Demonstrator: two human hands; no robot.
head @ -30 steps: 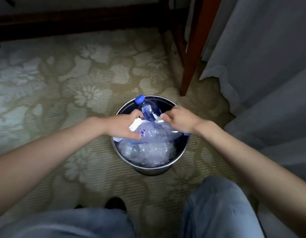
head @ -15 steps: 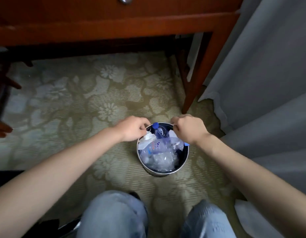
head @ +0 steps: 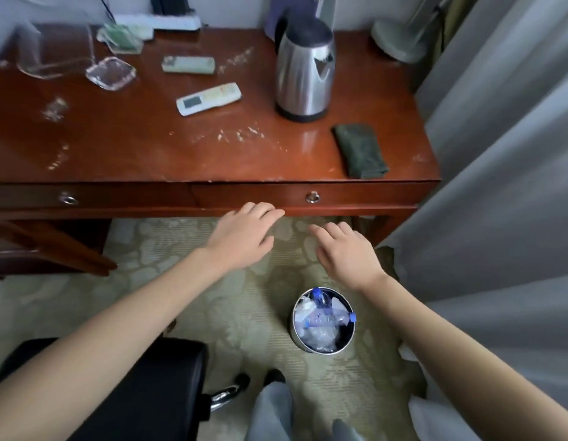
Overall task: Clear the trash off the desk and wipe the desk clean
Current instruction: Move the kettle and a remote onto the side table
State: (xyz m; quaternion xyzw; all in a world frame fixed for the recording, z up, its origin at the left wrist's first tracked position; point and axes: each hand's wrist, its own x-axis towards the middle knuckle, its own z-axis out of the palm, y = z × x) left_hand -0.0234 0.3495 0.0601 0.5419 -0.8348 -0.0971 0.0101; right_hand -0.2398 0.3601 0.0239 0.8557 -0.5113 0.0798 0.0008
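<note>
A round metal bin (head: 294, 332) stands on the carpet, full of crushed plastic bottles (head: 324, 316) with blue caps. My left hand (head: 241, 237) hovers below the desk's front edge with fingers spread, holding nothing. My right hand (head: 346, 253) hangs above the bin, also empty with relaxed fingers. The red wooden desk (head: 149, 154) carries white crumbs and smears (head: 238, 135). A folded dark green cloth (head: 360, 149) lies near its right front corner.
On the desk stand a steel kettle (head: 305, 71), two remotes (head: 208, 98), a glass ashtray (head: 111, 73) and a lamp base (head: 400, 36). A black chair seat (head: 142, 386) is at lower left. Grey curtains (head: 505, 186) hang on the right.
Both hands let go of the plastic in the bin and rose with fingers opened. The view lifted from the bin to the desk top.
</note>
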